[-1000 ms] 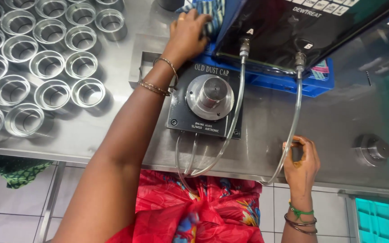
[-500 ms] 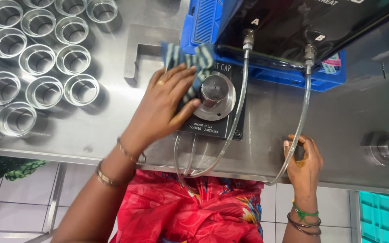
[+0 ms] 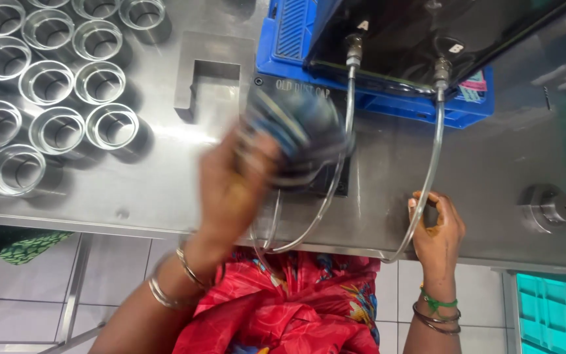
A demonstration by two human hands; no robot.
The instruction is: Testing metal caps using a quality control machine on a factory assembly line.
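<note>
My left hand [image 3: 230,190] is blurred with motion and grips a bunched blue and grey striped cloth [image 3: 296,131]. The cloth is pressed on the black fixture plate [image 3: 340,187] and hides its round metal centre. My right hand [image 3: 437,229] rests at the front edge of the steel table [image 3: 165,190], its fingers curled round a small dark part there. A clear tube [image 3: 427,177] runs past that hand up to the black machine [image 3: 414,33]. A second clear tube [image 3: 349,105] drops beside the cloth.
Several shiny metal rings [image 3: 54,85] stand in rows at the left. A U-shaped metal block [image 3: 207,72] lies behind the plate, by a blue crate [image 3: 293,39] under the machine. A round metal stud [image 3: 548,206] sits at the right, a teal crate [image 3: 558,314] below.
My left hand came down from the blue crate with the striped cloth and now covers the round metal centre of the black plate. My right hand has stayed at the table edge.
</note>
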